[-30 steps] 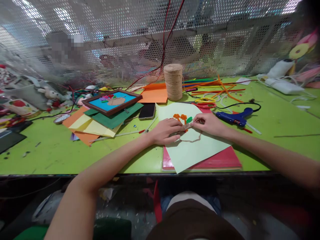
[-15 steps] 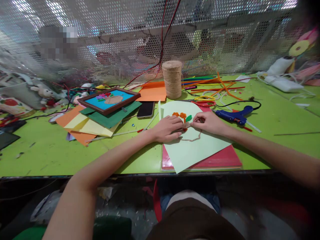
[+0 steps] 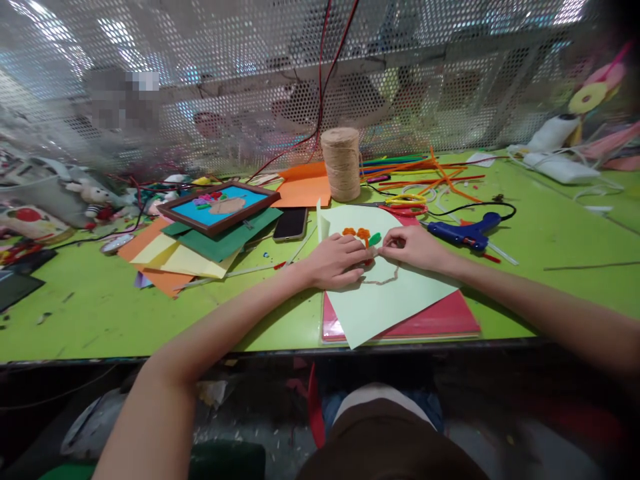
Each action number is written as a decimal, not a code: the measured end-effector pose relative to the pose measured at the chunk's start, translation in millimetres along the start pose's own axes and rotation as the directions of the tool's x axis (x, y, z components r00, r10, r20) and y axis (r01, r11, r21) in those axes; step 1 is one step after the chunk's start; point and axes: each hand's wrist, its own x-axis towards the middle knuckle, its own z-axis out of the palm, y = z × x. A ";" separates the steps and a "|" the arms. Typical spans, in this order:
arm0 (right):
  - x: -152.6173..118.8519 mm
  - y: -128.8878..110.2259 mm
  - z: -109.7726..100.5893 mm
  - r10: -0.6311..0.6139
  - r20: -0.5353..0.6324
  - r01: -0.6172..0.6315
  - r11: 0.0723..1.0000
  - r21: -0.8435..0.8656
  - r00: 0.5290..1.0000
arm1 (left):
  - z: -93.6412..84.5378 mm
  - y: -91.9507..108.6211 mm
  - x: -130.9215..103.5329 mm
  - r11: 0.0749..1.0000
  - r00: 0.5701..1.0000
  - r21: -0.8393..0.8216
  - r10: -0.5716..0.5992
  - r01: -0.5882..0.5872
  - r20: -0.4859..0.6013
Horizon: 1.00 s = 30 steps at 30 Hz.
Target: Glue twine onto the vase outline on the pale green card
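A pale green sheet of paper point(image 3: 395, 300) lies on a red folder point(image 3: 430, 320) before me. It carries orange flowers point(image 3: 363, 234), a green leaf point(image 3: 375, 239) and a curved outline of brown twine point(image 3: 381, 283). My left hand point(image 3: 337, 261) rests flat on the paper's left part, fingers stretched out; its fingertips touch the work below the flowers. Just right of them, my right hand point(image 3: 407, 245) is closed in a pinch on what looks like an end of the twine. The fingers hide part of the outline.
A spool of jute twine point(image 3: 341, 167) stands behind the paper. Scissors point(image 3: 405, 205) and a blue glue gun point(image 3: 465, 233) lie to the right, with pipe cleaners point(image 3: 430, 180) farther back. Leftward are a phone point(image 3: 291, 225), a framed flower picture point(image 3: 220, 205) and coloured sheets point(image 3: 200, 257).
The camera view has shifted slightly. Both hands stay at nearly the same spot on the paper, with only tiny movement at the right fingertips.
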 end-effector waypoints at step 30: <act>17.5 18.0 -37.8 0.020 0.050 -0.015 0.996 -0.093 0.999 | -3.8 2.6 29.6 0.996 0.999 -0.085 -0.015 0.019 0.045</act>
